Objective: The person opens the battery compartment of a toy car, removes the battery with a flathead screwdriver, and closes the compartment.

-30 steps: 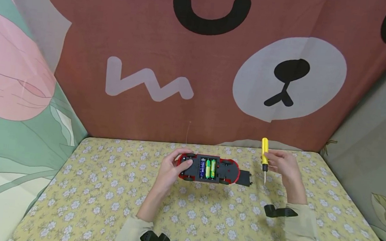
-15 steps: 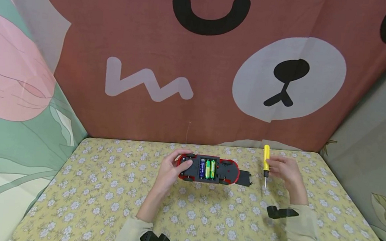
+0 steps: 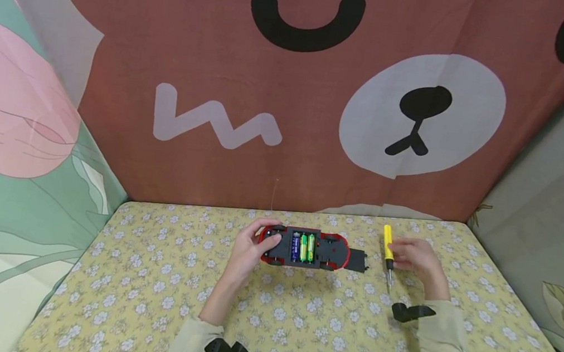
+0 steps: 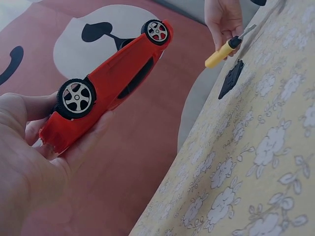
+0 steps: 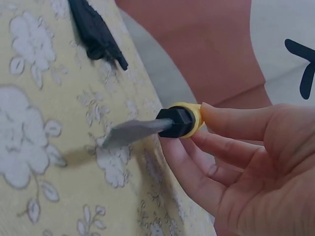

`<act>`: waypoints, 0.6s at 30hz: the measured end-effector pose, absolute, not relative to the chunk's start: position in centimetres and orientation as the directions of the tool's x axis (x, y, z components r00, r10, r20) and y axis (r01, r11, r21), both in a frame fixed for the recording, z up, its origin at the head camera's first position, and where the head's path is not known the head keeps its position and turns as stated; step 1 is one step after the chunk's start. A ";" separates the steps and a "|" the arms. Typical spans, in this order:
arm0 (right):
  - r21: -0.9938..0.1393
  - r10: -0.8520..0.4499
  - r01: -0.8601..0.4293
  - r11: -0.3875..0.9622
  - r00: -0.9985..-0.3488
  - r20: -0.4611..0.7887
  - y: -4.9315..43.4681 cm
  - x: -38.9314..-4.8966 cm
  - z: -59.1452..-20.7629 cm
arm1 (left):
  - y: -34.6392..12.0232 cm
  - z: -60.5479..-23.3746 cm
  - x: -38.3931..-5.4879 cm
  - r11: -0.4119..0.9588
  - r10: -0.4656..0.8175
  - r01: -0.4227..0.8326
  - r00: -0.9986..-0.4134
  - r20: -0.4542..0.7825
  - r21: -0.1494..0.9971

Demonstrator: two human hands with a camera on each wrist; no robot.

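My left hand (image 3: 252, 243) grips one end of a red toy car (image 3: 337, 251), held upside down above the table. Its dark underside faces up, with an uncovered battery bay holding one blue battery (image 3: 295, 246) and two green batteries (image 3: 307, 247). In the left wrist view the toy car (image 4: 120, 73) shows its red side and two wheels. To the right, my right hand (image 3: 419, 261) pinches a yellow-handled screwdriver (image 3: 388, 244) between thumb and fingers, its metal shaft pointing down. The flat blade of the screwdriver (image 5: 133, 132) shows close over the cloth in the right wrist view.
A black battery cover (image 3: 357, 260) lies on the table just past the car's right end, left of the screwdriver. The table wears a yellow floral cloth (image 3: 151, 293). Behind it hangs a reddish-brown curtain (image 3: 201, 174) with an animal face.
My right hand has lowered the screwdriver toward the table, and its shaft now leans slightly. The left hand and the toy car have stayed in place.
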State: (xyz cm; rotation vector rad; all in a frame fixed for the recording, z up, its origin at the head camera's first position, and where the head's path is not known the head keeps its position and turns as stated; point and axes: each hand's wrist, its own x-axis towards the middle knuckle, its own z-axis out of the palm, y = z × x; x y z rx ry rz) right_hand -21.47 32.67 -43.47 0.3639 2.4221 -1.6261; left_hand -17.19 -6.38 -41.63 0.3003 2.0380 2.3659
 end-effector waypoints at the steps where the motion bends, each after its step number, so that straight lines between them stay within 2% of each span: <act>1: -0.877 0.090 0.317 0.362 -0.948 -0.306 32.7 -21.5 -43.6 | -6.4 -41.7 -17.2 -0.158 0.128 0.117 -0.982 0.138 0.980; 11: -0.854 0.071 0.313 0.416 -0.947 -0.313 32.9 -21.8 -44.5 | -6.3 -41.7 -17.1 -0.153 0.129 0.115 -0.982 0.136 0.981; 18: -0.814 0.109 0.333 0.476 -0.941 -0.321 32.3 -22.0 -44.4 | -6.3 -41.6 -17.1 -0.156 0.131 0.113 -0.982 0.134 0.981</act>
